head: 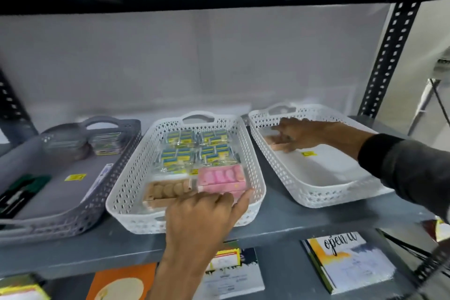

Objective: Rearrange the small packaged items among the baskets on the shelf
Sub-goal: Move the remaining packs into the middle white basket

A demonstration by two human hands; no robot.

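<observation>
Pink packet point(220, 179) and tan packet point(168, 190) lie flat in middle white basket point(126, 192)

Only legible text: "open it" (last letters unsure) in black script on the white-and-yellow card point(349, 260) on the lower shelf, right side. Yellow stickers in the grey basket point(75, 177) and the right white basket point(307, 153) carry print, too small to read. Labels on the blue-yellow packets point(194, 150) in the middle basket and on the other lower-shelf cards point(227, 265) are blurred, unreadable.
</observation>
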